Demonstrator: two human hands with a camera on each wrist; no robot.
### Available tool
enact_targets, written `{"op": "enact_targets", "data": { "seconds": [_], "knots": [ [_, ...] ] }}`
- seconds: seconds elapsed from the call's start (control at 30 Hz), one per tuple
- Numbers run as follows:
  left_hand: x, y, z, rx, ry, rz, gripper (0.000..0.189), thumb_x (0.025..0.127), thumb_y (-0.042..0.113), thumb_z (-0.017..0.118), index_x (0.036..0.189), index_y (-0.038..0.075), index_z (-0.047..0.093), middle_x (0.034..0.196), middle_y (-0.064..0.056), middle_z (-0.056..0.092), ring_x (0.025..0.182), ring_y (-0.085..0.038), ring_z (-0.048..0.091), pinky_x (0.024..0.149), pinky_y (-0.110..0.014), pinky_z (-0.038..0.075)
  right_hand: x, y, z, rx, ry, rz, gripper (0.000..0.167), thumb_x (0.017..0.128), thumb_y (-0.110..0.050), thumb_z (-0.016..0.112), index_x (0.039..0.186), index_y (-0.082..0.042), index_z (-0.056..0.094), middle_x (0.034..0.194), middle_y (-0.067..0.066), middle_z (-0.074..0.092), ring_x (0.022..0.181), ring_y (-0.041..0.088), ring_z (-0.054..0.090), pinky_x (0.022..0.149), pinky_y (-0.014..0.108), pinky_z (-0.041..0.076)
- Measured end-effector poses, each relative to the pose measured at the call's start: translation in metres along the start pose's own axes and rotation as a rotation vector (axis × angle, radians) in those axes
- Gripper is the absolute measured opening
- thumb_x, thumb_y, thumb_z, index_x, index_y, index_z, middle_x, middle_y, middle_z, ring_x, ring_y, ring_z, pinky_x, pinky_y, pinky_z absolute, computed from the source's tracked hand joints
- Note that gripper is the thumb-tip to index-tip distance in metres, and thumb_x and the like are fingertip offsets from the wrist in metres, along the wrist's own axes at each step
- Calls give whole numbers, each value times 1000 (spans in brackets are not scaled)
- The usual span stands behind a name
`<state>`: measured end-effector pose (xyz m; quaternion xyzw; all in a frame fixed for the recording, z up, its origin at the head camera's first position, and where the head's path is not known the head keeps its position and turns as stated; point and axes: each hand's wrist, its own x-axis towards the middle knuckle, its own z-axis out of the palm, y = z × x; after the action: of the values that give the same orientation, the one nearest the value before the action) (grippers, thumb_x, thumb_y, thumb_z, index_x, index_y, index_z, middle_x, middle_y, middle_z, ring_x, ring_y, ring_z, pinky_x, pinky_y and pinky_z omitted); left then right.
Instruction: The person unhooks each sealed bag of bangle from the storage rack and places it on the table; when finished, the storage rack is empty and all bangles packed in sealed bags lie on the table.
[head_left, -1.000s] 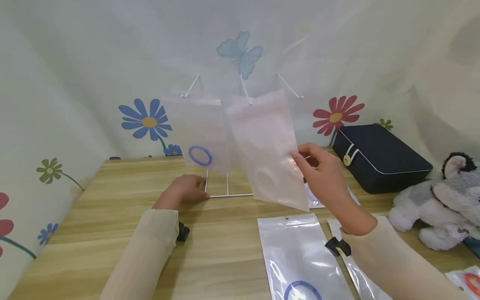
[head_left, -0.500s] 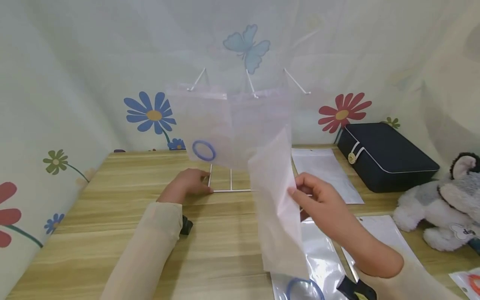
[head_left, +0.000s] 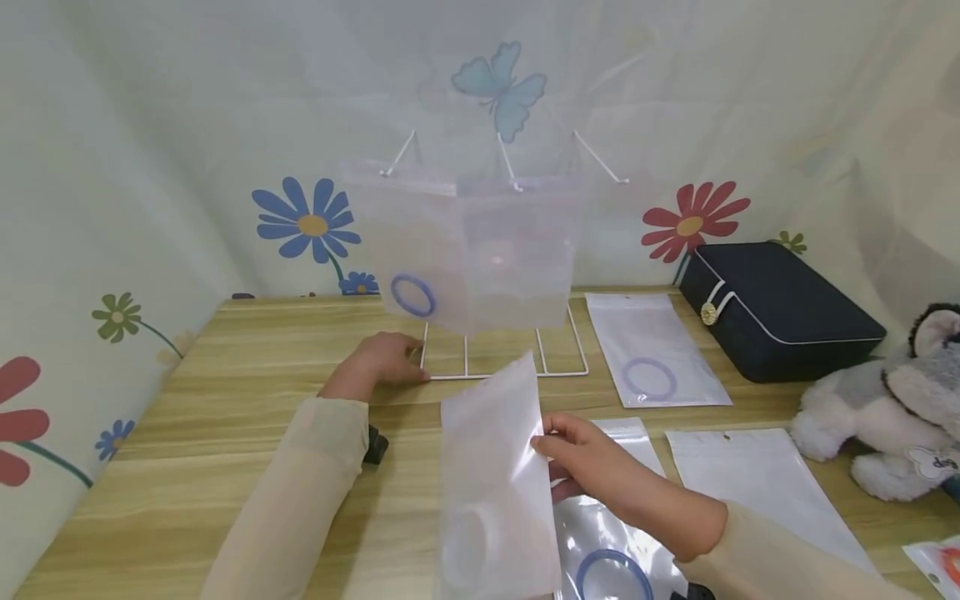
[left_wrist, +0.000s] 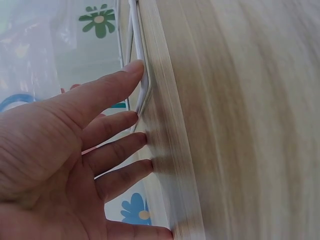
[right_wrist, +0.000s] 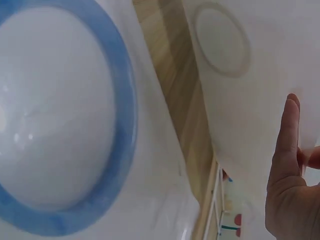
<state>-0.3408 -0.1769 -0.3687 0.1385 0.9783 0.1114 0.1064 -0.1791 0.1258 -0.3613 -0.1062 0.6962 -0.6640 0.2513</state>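
Observation:
In the head view my left hand (head_left: 378,360) is at the left corner of a white wire rack's base (head_left: 510,376); thumb and index finger pinch the wire, other fingertips rest on the wood. My right hand (head_left: 592,462) pinches the right edge of a whitish zip bag (head_left: 498,492) with a pale ring inside, held above the table and slightly tilted. In the right wrist view that ring (right_wrist: 220,40) shows through the bag. Two bags hang on the rack's hooks: the left bag (head_left: 405,242) with a blue ring, the middle bag (head_left: 517,258) partly overlapping it.
The right hook (head_left: 600,157) has no bag. On the table lie a bag with a pale purple ring (head_left: 648,354), a bag with a blue ring (head_left: 611,558) and a white bag (head_left: 757,483). A dark case (head_left: 780,308) and a plush dog (head_left: 885,400) stand at right.
My right hand has brought its zip bag down and toward me, away from in front of the middle hook, uncovering the bag hanging there. The left hand stays at the rack's corner.

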Motion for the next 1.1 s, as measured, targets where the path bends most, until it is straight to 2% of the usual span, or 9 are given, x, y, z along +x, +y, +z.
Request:
{"op": "enact_targets", "data": {
  "seconds": [0.13, 0.37, 0.57, 0.7, 0.8, 0.87, 0.93, 1.0, 1.1],
  "knots": [
    [1, 0, -4, 6, 9, 4, 69, 87, 38, 72, 143, 3, 51, 141, -23, 53, 131, -44, 47, 110, -53, 35, 5, 13, 6, 6, -27, 84, 15, 99, -17, 51, 88, -7, 47, 88, 4, 66, 75, 16, 68, 62, 29, 57],
    [3, -2, -7, 12, 19, 2, 70, 86, 38, 73, 143, 3, 52, 141, -23, 53, 131, -45, 46, 110, -53, 35, 10, 24, 14, -55, -82, 157, 15, 100, -16, 52, 99, -1, 54, 86, 10, 67, 76, 20, 69, 62, 38, 60],
    [2, 0, -10, -5, 14, -23, 70, 87, 38, 73, 144, 4, 51, 143, -23, 51, 132, -45, 44, 111, -54, 33, 11, 20, 11, -209, -105, 173, 22, 99, -20, 56, 105, 0, 58, 86, 9, 68, 81, 22, 71, 59, 34, 59],
    [0, 1, -13, -3, 15, -31, 70, 88, 38, 72, 144, 4, 50, 143, -24, 50, 132, -45, 44, 112, -54, 33, 13, 11, 2, -401, -145, 126, 32, 98, -20, 58, 120, 2, 60, 86, 6, 71, 80, 21, 72, 53, 30, 56],
    [-1, 1, -14, -9, 18, -38, 70, 88, 38, 73, 144, 4, 50, 144, -23, 50, 133, -45, 44, 112, -54, 32, 20, -1, -11, -655, -75, 31, 36, 97, -22, 59, 125, 0, 63, 86, -1, 71, 73, 15, 69, 55, 29, 53],
    [-1, 0, -13, -16, 18, -37, 70, 88, 38, 73, 144, 4, 50, 144, -24, 50, 133, -45, 43, 112, -55, 32, 32, -8, -24, -842, 21, -32, 34, 97, -23, 59, 125, -3, 65, 91, -1, 71, 79, 15, 68, 64, 33, 55],
    [0, 0, -11, -28, 14, -38, 70, 88, 38, 73, 145, 5, 50, 144, -24, 49, 133, -45, 43, 112, -55, 32, 47, -15, -40, -989, 119, -94, 34, 98, -23, 60, 124, -3, 67, 101, 5, 71, 92, 21, 68, 78, 39, 55],
    [0, -1, -7, -37, 6, -35, 70, 88, 38, 73, 145, 5, 50, 144, -24, 50, 133, -45, 44, 112, -55, 32, 62, -17, -57, -1102, 200, -121, 38, 99, -24, 59, 130, -2, 63, 117, 13, 67, 110, 29, 63, 93, 45, 50],
    [-1, 0, 1, -35, -8, -33, 69, 88, 37, 73, 144, 4, 50, 143, -24, 50, 133, -45, 44, 112, -54, 32, 80, -13, -79, -1162, 272, -112, 51, 100, -24, 58, 141, 5, 50, 140, 26, 50, 129, 41, 49, 106, 54, 41]
  ]
}}
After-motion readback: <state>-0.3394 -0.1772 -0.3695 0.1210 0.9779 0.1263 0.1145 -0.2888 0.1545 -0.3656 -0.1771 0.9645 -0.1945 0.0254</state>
